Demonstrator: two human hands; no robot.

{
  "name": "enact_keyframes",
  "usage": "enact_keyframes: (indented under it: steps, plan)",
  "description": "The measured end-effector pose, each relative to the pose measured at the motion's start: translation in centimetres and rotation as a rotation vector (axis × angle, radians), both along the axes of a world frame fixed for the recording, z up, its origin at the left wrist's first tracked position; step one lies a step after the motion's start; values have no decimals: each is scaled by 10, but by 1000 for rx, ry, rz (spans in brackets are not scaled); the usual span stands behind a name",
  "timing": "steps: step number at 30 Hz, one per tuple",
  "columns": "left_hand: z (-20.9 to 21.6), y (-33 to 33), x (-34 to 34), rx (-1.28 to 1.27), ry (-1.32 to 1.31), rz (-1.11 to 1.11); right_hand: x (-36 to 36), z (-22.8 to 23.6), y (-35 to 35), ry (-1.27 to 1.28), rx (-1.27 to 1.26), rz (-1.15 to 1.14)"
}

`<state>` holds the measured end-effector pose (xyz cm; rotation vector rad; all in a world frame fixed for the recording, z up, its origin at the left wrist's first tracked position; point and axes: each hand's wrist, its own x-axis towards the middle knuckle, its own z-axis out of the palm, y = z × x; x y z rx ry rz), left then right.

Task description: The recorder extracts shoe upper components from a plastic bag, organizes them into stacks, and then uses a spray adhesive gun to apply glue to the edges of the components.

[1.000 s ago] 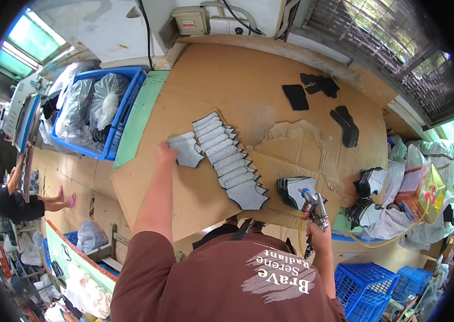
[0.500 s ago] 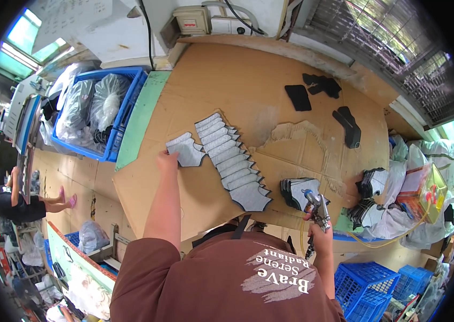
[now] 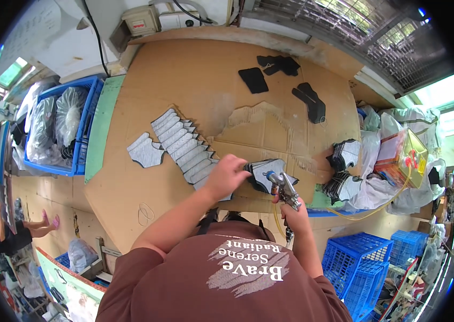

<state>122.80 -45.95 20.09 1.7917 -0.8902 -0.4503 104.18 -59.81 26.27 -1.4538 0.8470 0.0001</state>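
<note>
My right hand (image 3: 295, 216) is wrapped around a metal spray gun (image 3: 287, 191), its blue-tipped nozzle over a stack of grey, black-edged fabric pieces (image 3: 265, 170). My left hand (image 3: 228, 176) is at the left edge of that stack, fingertips pinched on the edge of a grey piece. Beneath and beyond my left forearm runs a row of overlapping grey fabric pieces (image 3: 179, 140), its near end partly hidden. To the left of the row lies one separate grey fabric piece (image 3: 146, 150).
Black cut pieces (image 3: 308, 102) lie at the back of the cardboard-covered table (image 3: 194, 70). More stacked pieces (image 3: 344, 155) sit at its right edge. A yellow hose (image 3: 366, 216) trails from the gun. A blue crate (image 3: 97, 91) with bagged goods stands left. Another person (image 3: 9, 233) is far left.
My left hand has left the separate grey piece, now lying beside the row, and moved right to the stack. The spray gun stays by the stack; the view has shifted.
</note>
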Motion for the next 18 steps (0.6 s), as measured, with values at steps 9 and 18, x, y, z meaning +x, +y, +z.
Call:
enact_keyframes:
  steps: [9,18]
  plan:
    - [-18,-30,-28,149,89,45,-5,-4,-4,-76,-11,27]
    - [-18,-32,-29,166,129,87,-2,-6,-7,-27,9,62]
